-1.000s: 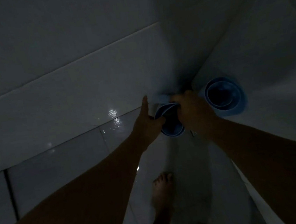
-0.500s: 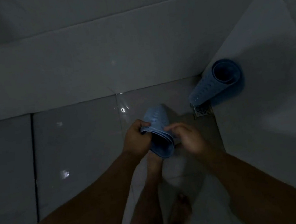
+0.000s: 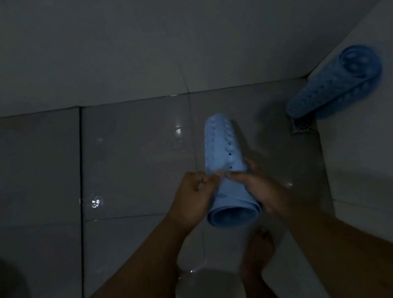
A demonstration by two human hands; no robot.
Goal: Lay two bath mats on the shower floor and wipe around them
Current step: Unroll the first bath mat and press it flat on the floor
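Holding one rolled blue mat (image 3: 226, 170) above the wet tile floor (image 3: 138, 159), the left hand (image 3: 192, 197) and right hand (image 3: 260, 190) pinched its loose edge; a second roll (image 3: 334, 85) leaned in the corner beyond the right hand, over a drain (image 3: 303, 125).

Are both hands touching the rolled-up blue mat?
Touching. The head view shows the left hand pinching the rolled mat at its loose edge, and the right hand wrapped round its side, fingers on the blue surface.
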